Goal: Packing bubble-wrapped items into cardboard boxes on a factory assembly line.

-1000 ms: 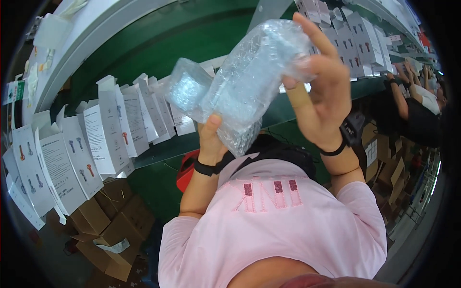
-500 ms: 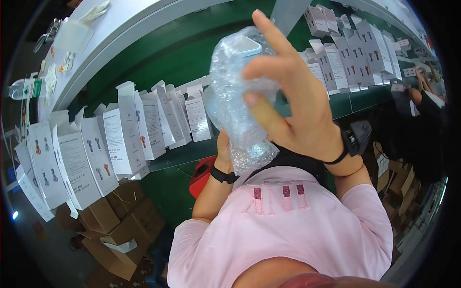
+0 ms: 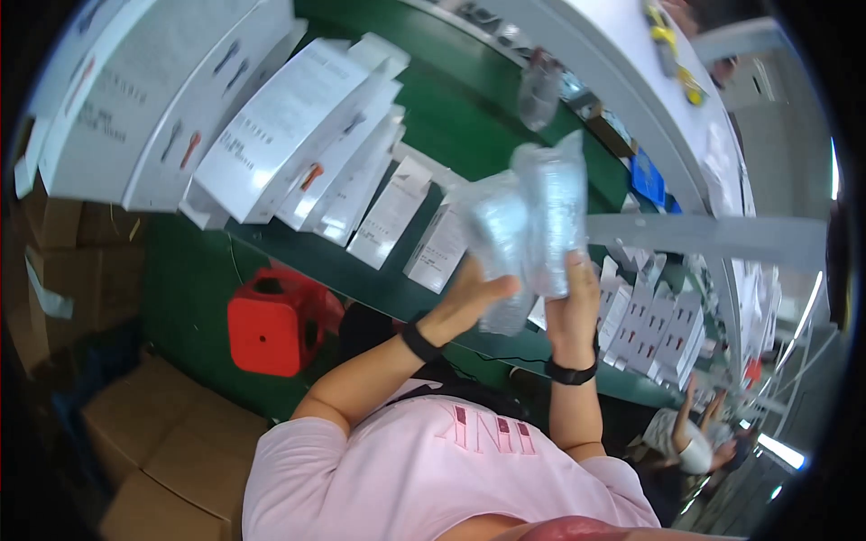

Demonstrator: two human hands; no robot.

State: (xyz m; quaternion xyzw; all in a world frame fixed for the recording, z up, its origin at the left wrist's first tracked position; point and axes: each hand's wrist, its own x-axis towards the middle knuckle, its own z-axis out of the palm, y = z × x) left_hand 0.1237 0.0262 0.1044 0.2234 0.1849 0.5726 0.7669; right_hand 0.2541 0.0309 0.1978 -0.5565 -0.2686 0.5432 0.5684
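Two bubble-wrapped packages are held up side by side over the near edge of the green workbench (image 3: 370, 117). My left hand (image 3: 467, 302) is closed round the lower part of the left bubble-wrapped package (image 3: 498, 230). The right bubble-wrapped package (image 3: 553, 203) stands nearly upright, its lower end gripped by my right hand (image 3: 575, 311). Their upper parts touch or overlap. Through the cloudy wrap I cannot make out what is inside. Just left of my left hand, a white carton (image 3: 439, 248) stands on the bench.
More open white cartons (image 3: 280, 131) line the bench to the left, others (image 3: 654, 329) to the right. A red stool (image 3: 263, 334) stands below the bench, near brown cardboard boxes (image 3: 171, 424). A white shelf (image 3: 622, 68) runs above. Another person (image 3: 690, 442) is at the far right.
My right hand, earlier raised with spread fingers before the wrap, is now lower and grips one package. Two separate packages now show, one per hand. The view has turned, bringing the red stool fully into sight.
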